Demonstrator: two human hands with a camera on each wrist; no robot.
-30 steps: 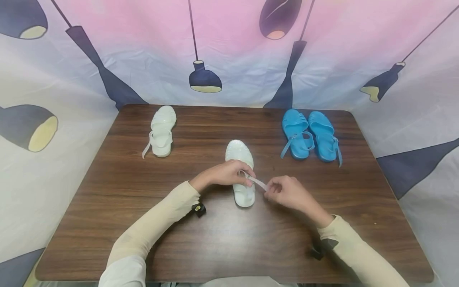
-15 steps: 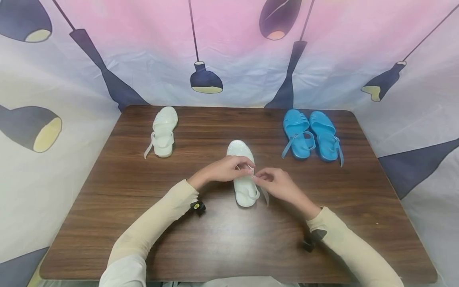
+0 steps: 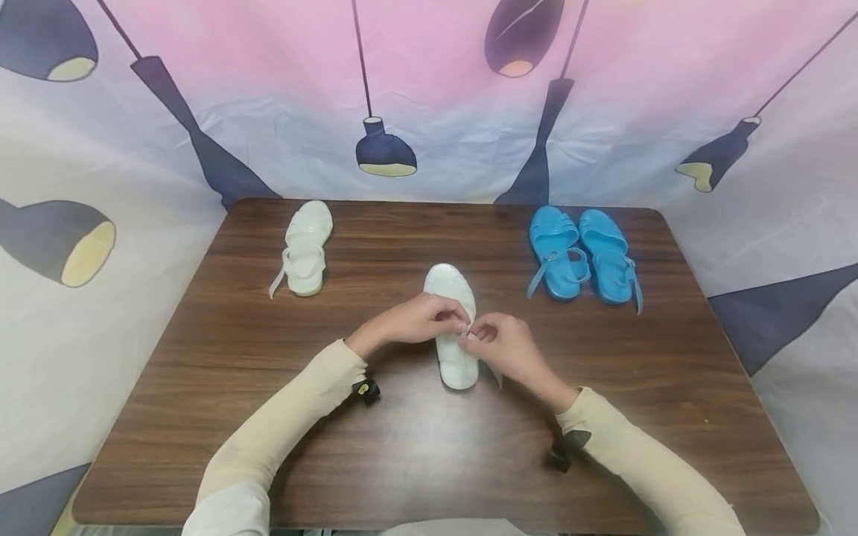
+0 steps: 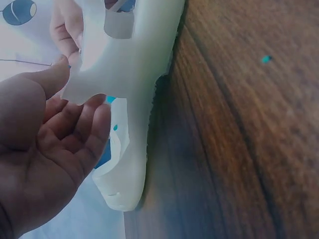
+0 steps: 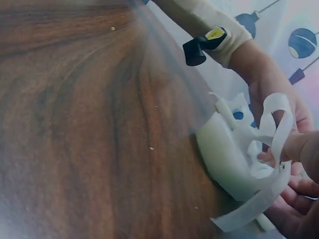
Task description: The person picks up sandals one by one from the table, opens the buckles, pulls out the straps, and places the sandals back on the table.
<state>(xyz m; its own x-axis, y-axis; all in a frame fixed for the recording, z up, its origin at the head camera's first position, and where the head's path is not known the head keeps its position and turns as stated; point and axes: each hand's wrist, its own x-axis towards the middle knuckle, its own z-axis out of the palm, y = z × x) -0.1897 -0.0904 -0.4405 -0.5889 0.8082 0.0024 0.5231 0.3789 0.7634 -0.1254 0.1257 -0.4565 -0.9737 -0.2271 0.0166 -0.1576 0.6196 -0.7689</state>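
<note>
My left hand (image 3: 425, 318) pinches part of the white sandal (image 3: 456, 362) from its 9 o'clock side, while my right hand (image 3: 506, 346), between 3 and 4 o'clock, pinches its strap (image 3: 494, 374). In the head view the sandal sits mid-table, toe towards 12 o'clock, and the strap's tail hangs beside the heel. The brown table (image 3: 234, 357) also bears a second white sandal (image 3: 304, 257) at 10 o'clock from mine and two blue sandals (image 3: 556, 260) at 2 o'clock, side by side.

In the left wrist view my thumb (image 4: 52, 79) presses the edge of the sandal's side band (image 4: 112, 64); my other fingers curl behind it. My right hand shows at 11 o'clock, and bits of blue show through the sandal's openings.

In the right wrist view the sandal lies at 4 o'clock. The strap loops up by my right thumb, its free end pointing to 8 o'clock. A black device (image 5: 202, 47) sits against my left sleeve (image 5: 209, 20) at 1 o'clock. Exactly where my right fingertips meet the strap, I cannot tell.
</note>
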